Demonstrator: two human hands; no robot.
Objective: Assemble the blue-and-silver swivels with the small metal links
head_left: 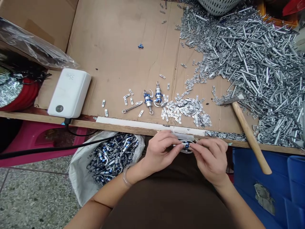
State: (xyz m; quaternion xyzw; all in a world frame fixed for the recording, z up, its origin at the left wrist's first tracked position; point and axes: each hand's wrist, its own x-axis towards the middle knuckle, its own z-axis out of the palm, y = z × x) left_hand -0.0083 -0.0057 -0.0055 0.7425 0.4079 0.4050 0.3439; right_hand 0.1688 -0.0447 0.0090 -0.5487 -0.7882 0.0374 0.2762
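Note:
Both my hands meet just below the table's front edge, over my lap. My left hand [160, 152] and my right hand [209, 156] pinch from either side a small blue and silver metal assembly [186, 146] with a curved hook. Fingers of both hands are closed on it. On the cardboard-covered table [114, 57] above lie two finished blue and silver assemblies [152, 98] and a scatter of small flat metal link plates [183, 109].
A huge heap of silver metal rods and parts [250, 57] fills the right of the table. A wooden-handled hammer [247, 133] overhangs the edge. A white box device [69, 93] sits left. A white bag of finished assemblies [111, 157] stands on the floor; blue crates [281, 184] right.

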